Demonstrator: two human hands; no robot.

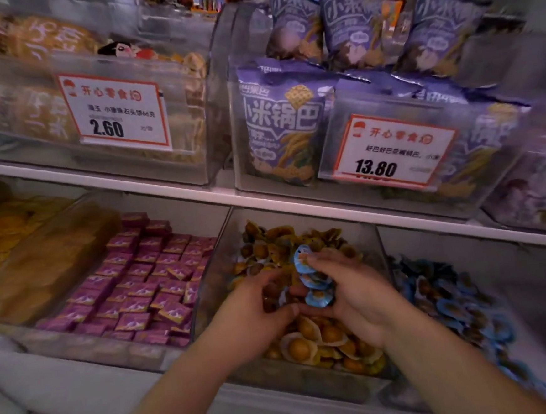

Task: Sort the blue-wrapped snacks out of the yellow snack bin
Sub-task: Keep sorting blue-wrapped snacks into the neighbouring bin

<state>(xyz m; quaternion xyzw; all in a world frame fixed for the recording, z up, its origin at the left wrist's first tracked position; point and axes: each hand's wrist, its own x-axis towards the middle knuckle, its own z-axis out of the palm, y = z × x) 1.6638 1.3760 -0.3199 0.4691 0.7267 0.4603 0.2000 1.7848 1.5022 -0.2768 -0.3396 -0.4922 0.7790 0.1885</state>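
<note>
Both your forearms are bare all the way down to the bottom edge of the shot, so no sleeves showing at all. Your left hand (257, 309) and right hand (353, 295) have no gloves, rings, watch or bands that I can spot. Nails look short and plain, though it's all a bit blurry.

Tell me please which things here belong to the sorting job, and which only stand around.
Belongs to the job:
- yellow snack bin
- blue-wrapped snacks held in the right hand
- left hand
- bin of blue snacks to the right

Just around:
- purple boxes
- purple bags
- price tags
</note>
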